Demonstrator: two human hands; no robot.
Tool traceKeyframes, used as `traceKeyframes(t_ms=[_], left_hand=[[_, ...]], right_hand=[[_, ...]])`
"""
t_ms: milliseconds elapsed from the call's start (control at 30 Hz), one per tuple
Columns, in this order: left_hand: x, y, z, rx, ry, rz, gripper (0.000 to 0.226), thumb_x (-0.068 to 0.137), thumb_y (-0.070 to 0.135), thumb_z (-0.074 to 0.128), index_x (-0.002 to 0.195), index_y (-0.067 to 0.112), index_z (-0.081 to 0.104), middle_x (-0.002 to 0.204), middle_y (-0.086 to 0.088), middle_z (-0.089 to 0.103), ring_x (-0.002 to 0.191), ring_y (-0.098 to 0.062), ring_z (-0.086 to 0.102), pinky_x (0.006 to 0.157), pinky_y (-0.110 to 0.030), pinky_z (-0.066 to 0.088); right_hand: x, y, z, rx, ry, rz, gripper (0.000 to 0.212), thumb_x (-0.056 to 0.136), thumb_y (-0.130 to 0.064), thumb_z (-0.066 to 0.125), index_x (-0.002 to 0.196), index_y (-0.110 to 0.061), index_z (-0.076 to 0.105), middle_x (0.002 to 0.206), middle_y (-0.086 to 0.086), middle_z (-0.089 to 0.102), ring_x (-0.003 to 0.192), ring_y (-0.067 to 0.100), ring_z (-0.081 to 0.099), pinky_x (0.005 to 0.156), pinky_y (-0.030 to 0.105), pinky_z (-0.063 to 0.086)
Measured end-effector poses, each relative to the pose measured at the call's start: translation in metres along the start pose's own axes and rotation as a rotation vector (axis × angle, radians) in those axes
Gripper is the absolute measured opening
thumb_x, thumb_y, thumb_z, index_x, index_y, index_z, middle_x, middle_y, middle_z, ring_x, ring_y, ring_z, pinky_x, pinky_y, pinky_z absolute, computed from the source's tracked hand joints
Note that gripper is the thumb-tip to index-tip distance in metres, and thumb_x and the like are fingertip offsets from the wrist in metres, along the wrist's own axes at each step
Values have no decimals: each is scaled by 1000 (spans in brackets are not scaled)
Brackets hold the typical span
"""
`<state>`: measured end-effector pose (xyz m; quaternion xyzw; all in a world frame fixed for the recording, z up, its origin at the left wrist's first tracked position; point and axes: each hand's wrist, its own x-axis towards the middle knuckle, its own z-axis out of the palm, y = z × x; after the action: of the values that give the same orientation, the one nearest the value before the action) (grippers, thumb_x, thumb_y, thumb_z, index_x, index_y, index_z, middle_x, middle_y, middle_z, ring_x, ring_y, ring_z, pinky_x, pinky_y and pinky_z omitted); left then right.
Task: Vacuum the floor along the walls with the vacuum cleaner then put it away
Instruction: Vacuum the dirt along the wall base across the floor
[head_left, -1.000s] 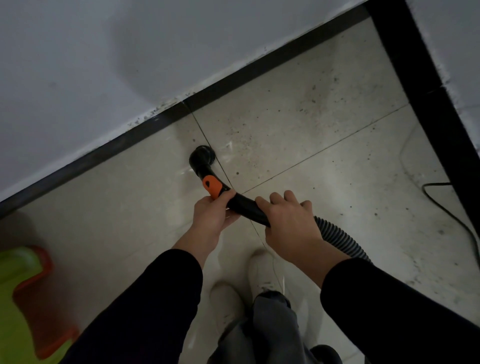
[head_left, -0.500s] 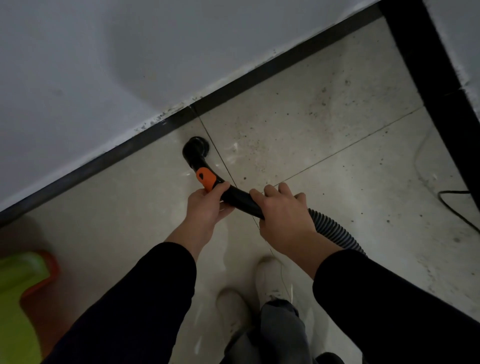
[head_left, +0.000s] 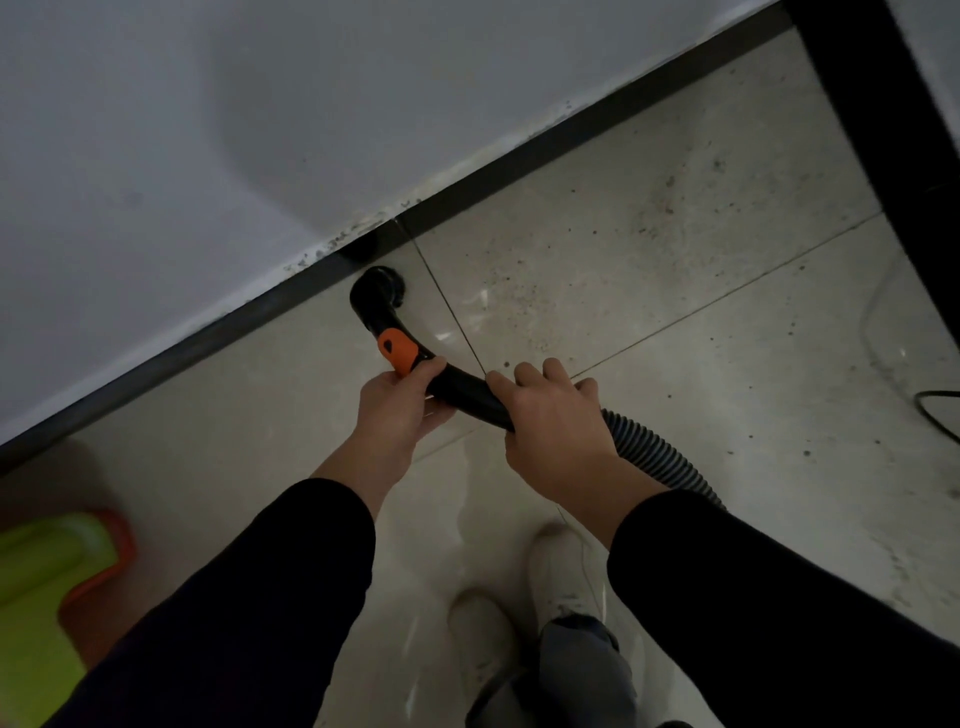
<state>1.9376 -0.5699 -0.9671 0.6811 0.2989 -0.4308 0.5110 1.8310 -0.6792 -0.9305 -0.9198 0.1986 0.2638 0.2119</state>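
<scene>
Head view: the left hand (head_left: 400, 410) and the right hand (head_left: 558, 431) both grip the curved black vacuum wand (head_left: 467, 391), one ahead of the other for steering control, holding its nozzle (head_left: 379, 288) on the floor (head_left: 675, 291) just beside the dark baseboard (head_left: 208, 338), where debris likely collects.

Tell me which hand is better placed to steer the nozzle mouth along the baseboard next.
Left, probably. The left hand grips the black tube just behind the orange slider, nearest the nozzle mouth; the right hand holds farther back by the ribbed hose.
</scene>
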Motion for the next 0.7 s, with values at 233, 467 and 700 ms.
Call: traceKeyframes(t_ms=[233, 467, 700], left_hand=[[3, 4, 7, -17, -9, 12, 16, 92, 16, 65, 102, 3, 61, 102, -14, 69, 93, -21, 70, 71, -27, 58], [2, 7, 21, -19, -48, 22, 16, 92, 16, 65, 101, 3, 61, 102, -14, 70, 91, -21, 71, 67, -25, 58], [-7, 2, 36, 17, -74, 18, 16, 90, 16, 67, 100, 5, 62, 101, -13, 70, 91, -22, 71, 66, -24, 58]], right_hand=[[7, 6, -2, -16, 17, -4, 56, 89, -15, 55, 141, -24, 36, 125, 2, 48, 119, 26, 39, 92, 47, 37], [5, 17, -6, -13, 29, 26, 55, 88, -17, 57, 139, -25, 37, 123, 1, 49, 118, 25, 39, 90, 46, 37], [-11, 28, -11, 10, 32, 79, 52, 88, -15, 55, 136, -24, 39, 120, 1, 50, 115, 25, 40, 84, 41, 37]])
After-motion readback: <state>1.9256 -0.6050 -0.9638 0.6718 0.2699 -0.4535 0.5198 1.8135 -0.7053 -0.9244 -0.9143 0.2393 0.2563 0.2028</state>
